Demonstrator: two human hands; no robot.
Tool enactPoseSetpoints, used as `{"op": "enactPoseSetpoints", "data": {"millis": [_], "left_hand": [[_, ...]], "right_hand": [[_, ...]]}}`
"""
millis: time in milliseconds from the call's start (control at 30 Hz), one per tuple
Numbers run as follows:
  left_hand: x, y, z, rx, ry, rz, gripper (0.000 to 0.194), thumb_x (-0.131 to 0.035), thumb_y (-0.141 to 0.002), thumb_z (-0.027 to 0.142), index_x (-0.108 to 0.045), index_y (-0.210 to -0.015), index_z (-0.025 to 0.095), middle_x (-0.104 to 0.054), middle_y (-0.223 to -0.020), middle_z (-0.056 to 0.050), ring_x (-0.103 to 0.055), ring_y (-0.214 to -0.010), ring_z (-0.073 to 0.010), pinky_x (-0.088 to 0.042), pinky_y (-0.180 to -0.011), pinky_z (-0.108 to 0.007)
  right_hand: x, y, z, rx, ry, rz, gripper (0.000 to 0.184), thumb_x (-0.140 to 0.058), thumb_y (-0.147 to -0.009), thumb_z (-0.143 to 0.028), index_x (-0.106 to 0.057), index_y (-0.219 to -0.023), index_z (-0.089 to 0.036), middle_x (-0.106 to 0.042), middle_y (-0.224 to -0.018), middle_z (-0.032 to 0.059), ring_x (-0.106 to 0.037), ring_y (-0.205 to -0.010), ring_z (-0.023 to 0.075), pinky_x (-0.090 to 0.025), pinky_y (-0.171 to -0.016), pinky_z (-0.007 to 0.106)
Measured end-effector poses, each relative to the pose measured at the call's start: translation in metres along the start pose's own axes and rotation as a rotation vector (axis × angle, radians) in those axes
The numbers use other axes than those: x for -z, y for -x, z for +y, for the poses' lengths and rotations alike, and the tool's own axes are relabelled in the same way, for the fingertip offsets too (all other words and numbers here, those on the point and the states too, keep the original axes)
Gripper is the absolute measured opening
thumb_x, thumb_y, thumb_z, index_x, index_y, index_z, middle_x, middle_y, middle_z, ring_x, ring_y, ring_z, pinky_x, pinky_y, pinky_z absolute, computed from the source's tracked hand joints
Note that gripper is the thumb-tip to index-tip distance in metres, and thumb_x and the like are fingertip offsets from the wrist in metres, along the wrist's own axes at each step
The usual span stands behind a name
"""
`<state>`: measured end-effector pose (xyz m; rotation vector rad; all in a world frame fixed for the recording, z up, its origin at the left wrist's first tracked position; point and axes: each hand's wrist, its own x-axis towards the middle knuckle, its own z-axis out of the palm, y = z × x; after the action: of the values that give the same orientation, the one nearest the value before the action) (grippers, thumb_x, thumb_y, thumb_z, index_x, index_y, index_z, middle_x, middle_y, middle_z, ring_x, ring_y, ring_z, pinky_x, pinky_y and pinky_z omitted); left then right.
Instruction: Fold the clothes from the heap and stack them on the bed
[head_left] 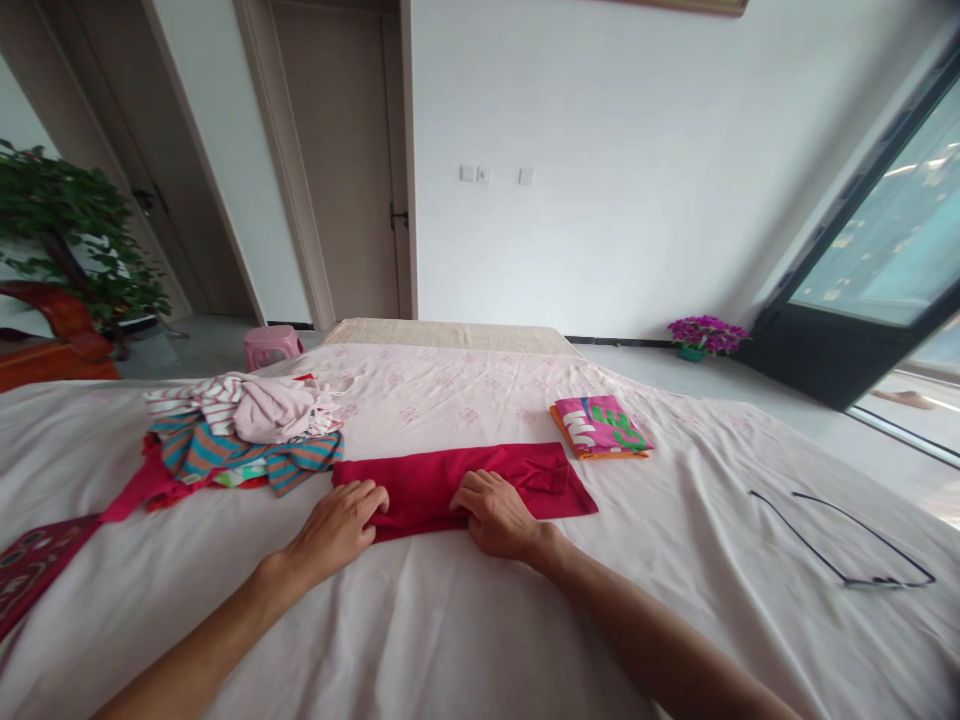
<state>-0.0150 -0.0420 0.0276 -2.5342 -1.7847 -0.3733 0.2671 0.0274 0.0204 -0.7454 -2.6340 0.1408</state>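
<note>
Two bare hands of yours, the left hand (pixel 341 522) and the right hand (pixel 499 512), are on one long red cloth (pixel 427 487), which lies folded into a band on the pale sheet (pixel 420 640) straight in front of you. Your left grip is curled over the near corner at the cloth's left end; your right grip is bent over the near edge, around the middle. Whether either one pinches the fabric or only presses on it, you cannot tell from this view. The right end of the band is uneven, with a wrinkled flap over a flatter layer.

Close by on your left is a loose clothes pile (pixel 251 425), striped and pink pieces on top, its edge crowding the left end of the cloth (whether they touch is hard to say). A dark red printed piece (pixel 45 565) trails from that side toward the picture's edge. Just beyond the right end sits a folded pink bundle (pixel 600 425) with green and white print and an orange underside. Farther right, well apart from your hands, a pair of glasses (pixel 885 582) lies with its arms spread.

Past the sheet, a pink stool (pixel 274 347) and a leafy plant (pixel 67 225) stand to the left, purple flowers (pixel 709 335) to the right.
</note>
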Motion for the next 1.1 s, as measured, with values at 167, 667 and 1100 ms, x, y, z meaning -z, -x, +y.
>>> {"op": "enactPoseSetpoints", "data": {"millis": [167, 667, 1100], "left_hand": [[0.017, -0.006, -0.001, 0.151, 0.127, -0.033, 0.017, -0.057, -0.082, 0.04, -0.061, -0.084, 0.023, -0.066, -0.079, 0.001, -0.061, -0.077, -0.0174, -0.042, -0.072, -0.029], [-0.055, -0.03, 0.009, -0.055, 0.048, 0.164, 0.052, -0.043, -0.093, 0.047, -0.045, -0.141, 0.024, -0.042, -0.149, -0.011, -0.034, -0.14, -0.0283, -0.034, -0.112, -0.049], [-0.051, -0.017, 0.01, -0.093, -0.032, 0.084, 0.059, -0.046, -0.092, 0.046, -0.032, -0.148, 0.034, -0.03, -0.157, -0.009, -0.028, -0.143, -0.031, -0.03, -0.111, -0.054]], "right_hand": [[0.016, 0.013, 0.007, -0.09, -0.099, 0.092, 0.042, -0.048, -0.067, -0.001, -0.062, -0.101, -0.022, -0.062, -0.098, 0.0026, -0.053, -0.09, 0.0178, -0.037, -0.081, 0.028], [0.057, 0.066, 0.073, -0.493, 0.388, -0.128, 0.02, -0.047, -0.085, -0.012, -0.065, -0.091, -0.02, -0.061, -0.092, 0.0068, -0.05, -0.091, 0.0201, -0.034, -0.08, 0.03], [0.08, 0.1, 0.084, -0.531, 0.264, -0.16, 0.027, -0.048, -0.067, -0.003, -0.067, -0.076, -0.02, -0.064, -0.084, 0.005, -0.055, -0.086, 0.0181, -0.035, -0.079, 0.028]]}}
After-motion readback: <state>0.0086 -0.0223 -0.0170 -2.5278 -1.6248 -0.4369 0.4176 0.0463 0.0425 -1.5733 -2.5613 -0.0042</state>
